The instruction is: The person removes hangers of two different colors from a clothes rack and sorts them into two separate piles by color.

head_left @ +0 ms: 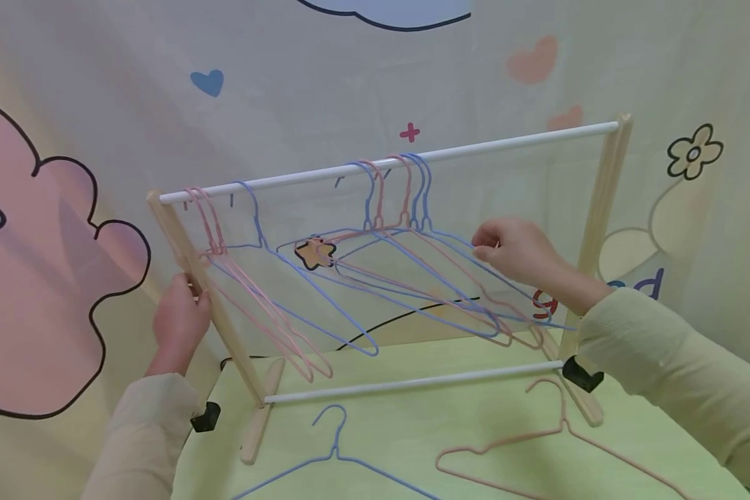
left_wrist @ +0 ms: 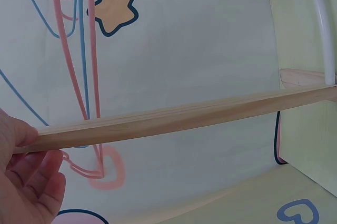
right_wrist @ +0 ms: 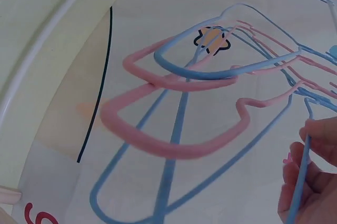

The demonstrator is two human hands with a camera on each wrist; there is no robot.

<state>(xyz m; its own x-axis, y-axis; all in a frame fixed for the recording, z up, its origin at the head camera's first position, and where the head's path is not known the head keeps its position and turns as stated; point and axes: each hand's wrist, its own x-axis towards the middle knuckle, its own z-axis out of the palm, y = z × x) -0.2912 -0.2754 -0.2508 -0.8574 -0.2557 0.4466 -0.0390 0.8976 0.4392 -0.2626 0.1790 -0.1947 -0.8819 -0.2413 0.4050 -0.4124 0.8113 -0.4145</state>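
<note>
Hangers on a small wooden rack
Left hand (head_left: 178,323) grips the rack's post (head_left: 203,285); right hand (head_left: 512,250) pinches a blue hanger (head_left: 475,278); two hangers lie on the table (head_left: 412,417).

Blue hanger (head_left: 334,462) — bottom edge-cropped

Hangers on top rail (head_left: 387,163): about four pink (head_left: 259,309), four blue (head_left: 325,298). On table (head_left: 412,430): one blue hanger (head_left: 334,455) at 7 o'clock, one pink hanger (head_left: 537,437) at 5. Two hands.

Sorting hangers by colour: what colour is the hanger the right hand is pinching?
Blue; the right hand pinches a blue hanger, clearest in the right wrist view.
</note>
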